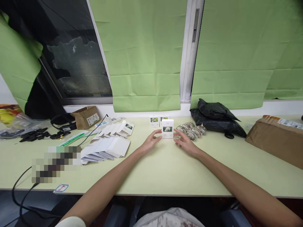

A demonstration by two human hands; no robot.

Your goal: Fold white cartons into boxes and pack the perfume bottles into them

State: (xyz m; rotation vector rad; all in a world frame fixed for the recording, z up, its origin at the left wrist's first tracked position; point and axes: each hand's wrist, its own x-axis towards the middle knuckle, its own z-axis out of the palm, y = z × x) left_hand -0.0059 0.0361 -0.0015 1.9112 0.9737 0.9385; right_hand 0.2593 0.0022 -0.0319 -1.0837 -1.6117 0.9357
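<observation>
Over the table [142,176], a small white box [168,129] sits upright between the left hand [151,141] and right hand [186,142], curved fingers at its sides; whether either grips, I can't tell. Two similar boxes [154,122] stand behind.

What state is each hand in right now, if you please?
Left hand: open, curved at the left of the front box; contact unclear.
Right hand: open, curved at the right of the front box; contact unclear.
</observation>
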